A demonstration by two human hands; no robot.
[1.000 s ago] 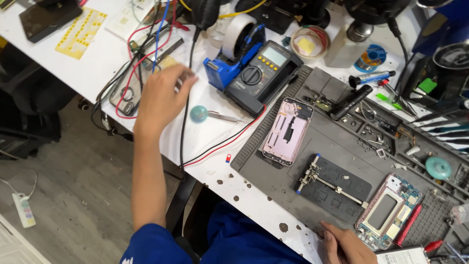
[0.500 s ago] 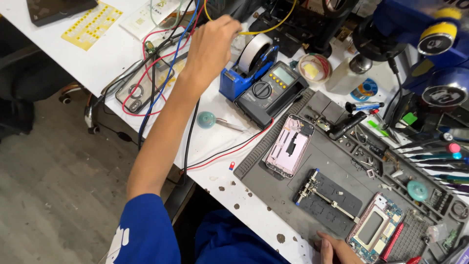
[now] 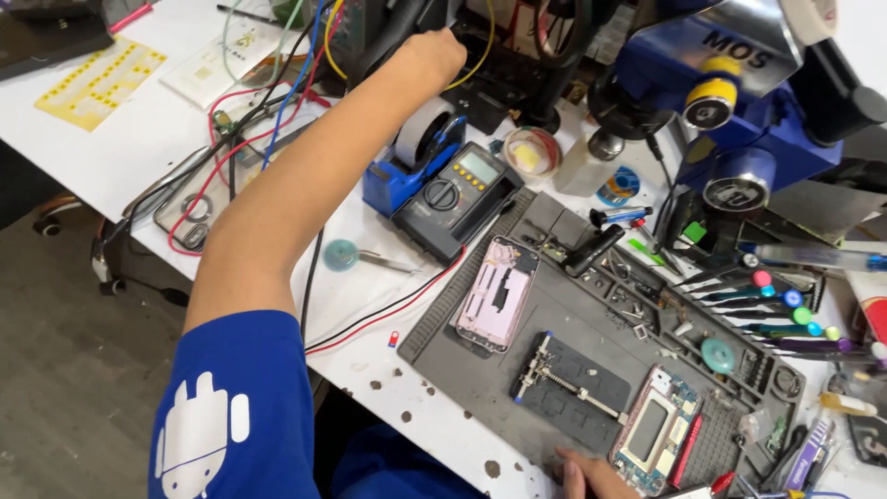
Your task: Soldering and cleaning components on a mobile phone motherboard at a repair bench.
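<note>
My left arm in a blue sleeve stretches far across the white bench. My left hand (image 3: 432, 51) is at the back, against a thick black hose (image 3: 393, 37); its fingers are hidden. Only a few fingers of my right hand (image 3: 591, 478) show at the bottom edge, lying on the grey work mat (image 3: 591, 323) beside a blue circuit board (image 3: 658, 430). An opened pink phone (image 3: 497, 294) lies on the mat's left part, and a black clamp fixture (image 3: 568, 388) sits just below it.
A dark multimeter (image 3: 457, 194) and a blue tape dispenser (image 3: 411, 157) stand under my left forearm. A blue microscope (image 3: 739, 92) rises at the back right. Coloured screwdrivers (image 3: 785, 305) lie at the right. Red and black wires (image 3: 249, 129) tangle at the left, near a yellow sheet (image 3: 97, 79).
My left hand has travelled from the wires at the bench's left side up and back to the black hose. My right hand has stayed at the mat's front edge.
</note>
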